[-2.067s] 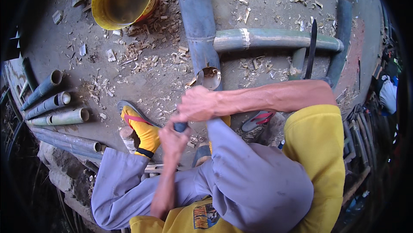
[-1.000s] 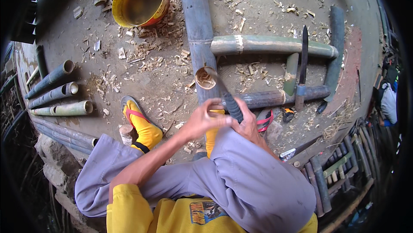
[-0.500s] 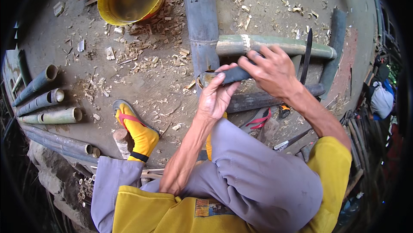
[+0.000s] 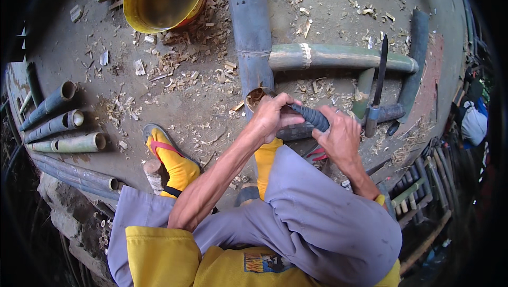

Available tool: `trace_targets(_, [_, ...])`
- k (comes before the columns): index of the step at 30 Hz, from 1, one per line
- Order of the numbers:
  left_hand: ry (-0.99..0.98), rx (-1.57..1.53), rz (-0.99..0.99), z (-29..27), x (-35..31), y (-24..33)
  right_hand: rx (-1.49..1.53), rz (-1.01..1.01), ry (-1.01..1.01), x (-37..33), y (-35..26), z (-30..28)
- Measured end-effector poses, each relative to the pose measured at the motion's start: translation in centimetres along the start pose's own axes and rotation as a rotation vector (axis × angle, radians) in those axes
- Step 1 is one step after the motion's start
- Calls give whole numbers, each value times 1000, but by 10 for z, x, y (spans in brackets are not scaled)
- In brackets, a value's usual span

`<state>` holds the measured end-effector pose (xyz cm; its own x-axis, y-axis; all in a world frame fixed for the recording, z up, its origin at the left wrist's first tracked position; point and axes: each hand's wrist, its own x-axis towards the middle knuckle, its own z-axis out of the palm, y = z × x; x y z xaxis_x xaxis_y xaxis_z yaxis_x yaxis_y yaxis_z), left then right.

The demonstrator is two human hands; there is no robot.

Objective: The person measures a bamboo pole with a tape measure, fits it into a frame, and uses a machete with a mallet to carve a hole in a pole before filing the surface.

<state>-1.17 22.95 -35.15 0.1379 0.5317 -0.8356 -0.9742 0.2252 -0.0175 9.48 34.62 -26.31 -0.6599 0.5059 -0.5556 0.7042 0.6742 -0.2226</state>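
Observation:
Between my two hands is a dark grey roll [image 4: 315, 118] with ridges like a wound strip; its exact kind is unclear. My left hand [image 4: 275, 113] pinches its left end with closed fingers. The other end is gripped by my right hand [image 4: 339, 132], with the fingers curled round it. Just behind my left hand gapes the open end of a thick bamboo pole [image 4: 255, 48]. A long-bladed knife [image 4: 380, 72] with a brown handle leans on the bamboo frame to the right of my right hand.
A green bamboo crosspiece [image 4: 344, 56] joins the thick pole to another upright [image 4: 414, 59]. At the far left stands a yellow bucket [image 4: 133, 11] of brownish liquid. Cut bamboo tubes [image 4: 50, 105] lie along the left side, and shavings [image 4: 172, 62] litter the ground.
My right hand has come down and nearer, from above the roll to its right end. My left hand has turned over. The roll now tilts down to the right and shows ridges.

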Motion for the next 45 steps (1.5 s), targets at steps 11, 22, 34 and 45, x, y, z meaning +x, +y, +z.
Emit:
trace_targets(11, [-513, -1083, 281, -5, 5, -42, -542, -1134, 253, 102, -17, -32])
trace_targets(22, [170, -760, 109, 36, 0, -37, -257, -649, -574, 120, 40, -12])
trace_targets(34, [204, 626, -423, -30, -29, 21, 550, 179, -647, -40, -41, 77])
trace_targets(45, [27, -417, 80, 16, -18, -61, -285, -706, -628, 52, 21, -21])
